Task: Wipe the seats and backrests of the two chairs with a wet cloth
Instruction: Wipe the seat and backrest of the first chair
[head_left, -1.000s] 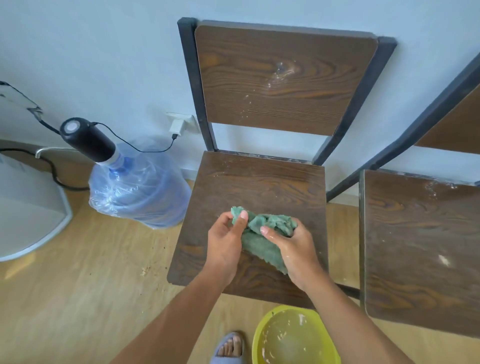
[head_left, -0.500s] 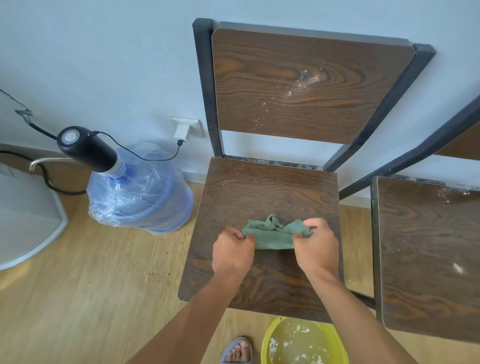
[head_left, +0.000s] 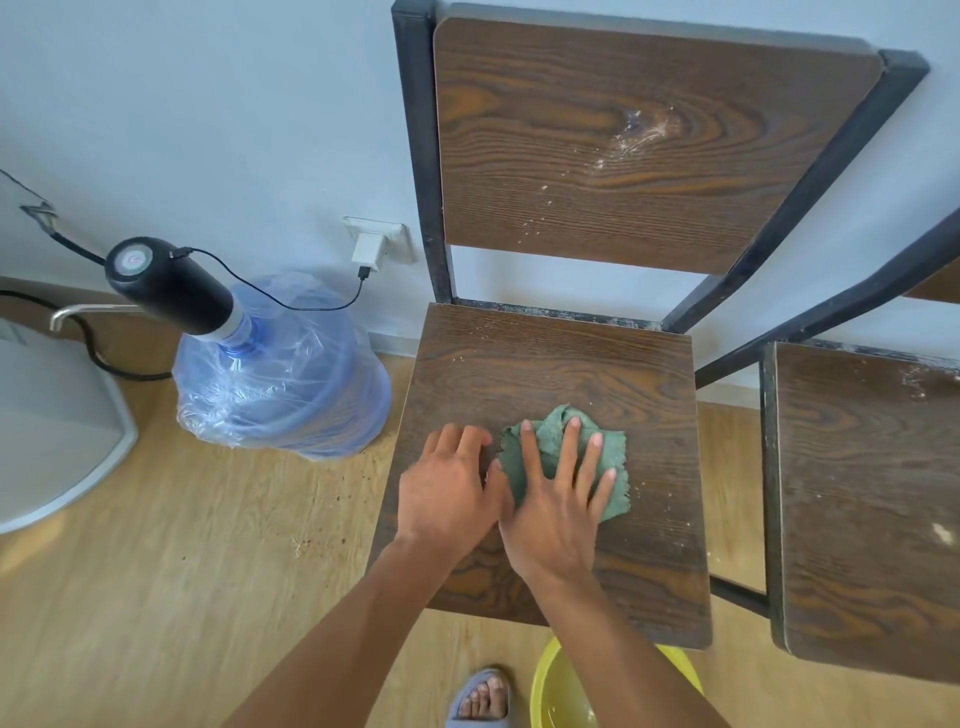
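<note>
**Cloth down on first seat, most of the wiping still to come**

The right hand (head_left: 558, 499) lies flat with fingers spread, pressing a green cloth (head_left: 569, 457) onto the seat (head_left: 545, 384) of the nearer chair; it pins the cloth rather than gripping it. The left hand (head_left: 449, 483) rests loosely curled on the wood at 9 o'clock of the cloth, its fingertips at the cloth's edge, holding nothing. The job looks barely begun: pale specks dot the seat, and a whitish smear marks the backrest (head_left: 634, 140) at 12 o'clock. The second chair (head_left: 872, 493), at 3 o'clock, also shows white spots and appears untouched. A yellow basin (head_left: 561, 696) sits on the wooden floor (head_left: 156, 571) at 6 o'clock, beside a sandalled foot (head_left: 480, 699). At 9 o'clock a wrapped water jug (head_left: 280, 384) with a pump stands against the pale wall, near crumbs on the floor.
</note>
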